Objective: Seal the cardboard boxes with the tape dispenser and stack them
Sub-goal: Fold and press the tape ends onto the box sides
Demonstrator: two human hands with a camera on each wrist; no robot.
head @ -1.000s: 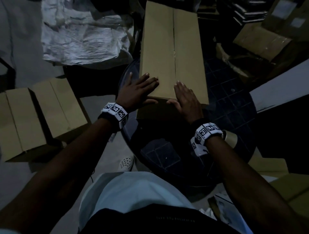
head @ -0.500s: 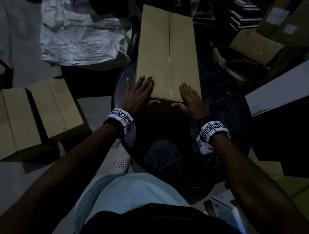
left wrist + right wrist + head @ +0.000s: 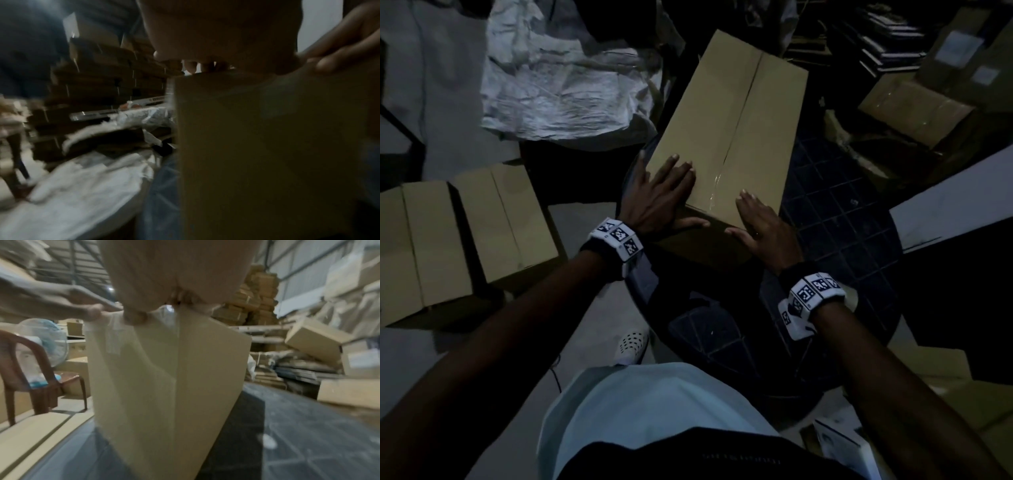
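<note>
**boxwatcher:** Fingers (image 3: 681, 168) of the left hand (image 3: 654, 198) are laid out flat and straight on the near end of the cardboard box (image 3: 729, 116), thumb hooked down over the front edge. Right hand (image 3: 763, 226) is the same deal on the other side of the seam, fingers flat on top, thumb on the front face. Neither is really gripping, more pressing and steering.

**tapefan22:** Where's the box sitting?

**boxwatcher:** On the round dark desk (image 3: 839, 212), angled, with its far end poking out past the rim. That's my worry. If they shove it further away, I reckon it tips off the back, since flat palms can't catch it.

**tapefan22:** Is it sealed?

**boxwatcher:** Shiny tape (image 3: 717, 178) shows on the seam near the hands; further up it's too dim to tell. If the strip isn't rubbed down, the flaps could pop when it gets stacked.

**tapefan22:** Stacked where?

**boxwatcher:** Probably with the two boxes on the floor (image 3: 465, 233) to the left. Swinging it there with just palms, it could slide out, or they trip over the crumpled white sheet (image 3: 558, 82) and other clutter. Can't spot the tape dispenser anywhere.
</note>
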